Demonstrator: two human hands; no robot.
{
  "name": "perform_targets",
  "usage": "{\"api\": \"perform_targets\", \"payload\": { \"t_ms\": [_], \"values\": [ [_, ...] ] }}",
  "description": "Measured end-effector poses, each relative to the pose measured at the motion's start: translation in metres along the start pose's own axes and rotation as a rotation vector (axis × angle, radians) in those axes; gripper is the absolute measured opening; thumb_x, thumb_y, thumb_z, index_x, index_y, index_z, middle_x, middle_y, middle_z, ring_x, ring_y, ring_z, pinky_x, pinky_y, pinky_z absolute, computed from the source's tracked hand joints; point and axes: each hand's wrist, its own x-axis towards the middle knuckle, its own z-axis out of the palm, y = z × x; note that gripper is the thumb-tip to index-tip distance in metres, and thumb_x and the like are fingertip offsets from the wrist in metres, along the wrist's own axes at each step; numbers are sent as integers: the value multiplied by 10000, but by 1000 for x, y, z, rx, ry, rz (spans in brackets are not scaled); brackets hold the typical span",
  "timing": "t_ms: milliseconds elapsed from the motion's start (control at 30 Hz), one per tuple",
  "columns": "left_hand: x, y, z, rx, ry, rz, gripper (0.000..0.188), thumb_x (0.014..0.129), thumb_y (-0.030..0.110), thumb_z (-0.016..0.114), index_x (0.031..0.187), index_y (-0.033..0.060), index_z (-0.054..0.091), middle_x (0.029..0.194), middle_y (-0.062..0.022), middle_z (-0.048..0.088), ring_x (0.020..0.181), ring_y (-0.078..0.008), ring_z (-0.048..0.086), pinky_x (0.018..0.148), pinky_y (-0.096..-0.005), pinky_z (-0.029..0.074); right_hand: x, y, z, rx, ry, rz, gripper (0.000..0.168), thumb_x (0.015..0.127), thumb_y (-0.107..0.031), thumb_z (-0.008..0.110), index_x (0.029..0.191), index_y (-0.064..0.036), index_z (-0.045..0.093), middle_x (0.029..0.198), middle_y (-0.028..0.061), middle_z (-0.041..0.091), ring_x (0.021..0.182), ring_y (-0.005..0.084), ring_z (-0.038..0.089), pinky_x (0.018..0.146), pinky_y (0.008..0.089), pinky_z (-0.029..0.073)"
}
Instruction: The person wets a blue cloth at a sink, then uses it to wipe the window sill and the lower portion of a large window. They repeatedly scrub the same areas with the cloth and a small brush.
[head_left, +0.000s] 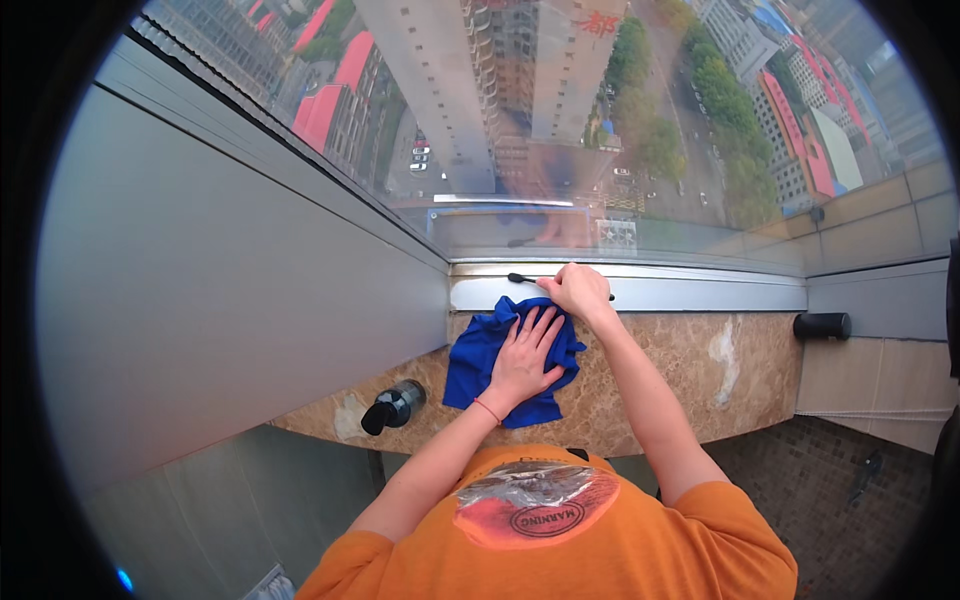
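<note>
My left hand (525, 363) lies flat, fingers spread, on a crumpled blue cloth (471, 361) on the brown marble window sill (645, 352). Just beyond it, my right hand (581, 289) is closed around the handle of a small black brush (519, 277), whose head points left over the white window frame (690, 294). The cloth's far edge reaches the frame below the brush. Most of the handle is hidden in my right fist, with its end showing at the right; the bristles cannot be made out.
A dark spray bottle or similar container (395, 406) is at the sill's left end. A black cylinder (823, 326) is at the right end. The window glass (525, 172) rises beyond the frame, with a grey panel (247, 262) on the left and a tiled wall (877, 217) on the right.
</note>
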Motion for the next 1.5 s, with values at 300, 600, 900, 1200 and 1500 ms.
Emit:
{"api": "perform_targets", "payload": {
  "t_ms": [300, 600, 900, 1200, 1500],
  "values": [
    [0, -1, 0, 2, 10, 11, 905, 757, 371, 787, 1539, 120, 406, 1593, -111, 389, 1468, -336, 364, 1204, -507, 281, 11, 105, -47, 436, -494, 182, 580, 890, -632, 665, 670, -102, 741, 506, -29, 491, 454, 118, 443, 473, 300, 348],
    [-1, -2, 0, 5, 29, 21, 905, 756, 367, 788, 1538, 120, 407, 1596, -108, 388, 1471, -341, 362, 1203, -503, 282, -2, 115, -49, 659, -641, 240, 586, 942, -605, 623, 662, -97, 706, 503, -56, 441, 418, 111, 386, 426, 291, 295],
    [0, 0, 2, -9, 19, 12, 896, 755, 360, 783, 1534, 117, 412, 1595, -109, 389, 1476, -331, 356, 1209, -503, 274, -13, 3, 4, 13, 30, -59, 491, 912, -570, 638, 876, -111, 806, 778, 179, 731, 790, 381, 720, 749, 471, 559],
    [0, 0, 2, -2, 24, 13, 885, 765, 361, 777, 1534, 119, 412, 1594, -106, 389, 1475, -333, 355, 1209, -508, 273, -2, 104, -69, -28, -63, 112, 514, 855, -595, 689, 682, -119, 773, 596, 53, 689, 608, 250, 687, 622, 385, 515],
    [0, 1, -1, 40, 0, 7, 887, 770, 372, 775, 1537, 117, 409, 1590, -105, 390, 1466, -322, 363, 1199, -502, 291, -16, 89, -70, 25, -149, 177, 470, 821, -579, 741, 780, -116, 810, 740, 129, 736, 764, 323, 722, 713, 420, 547]
  ]
}}
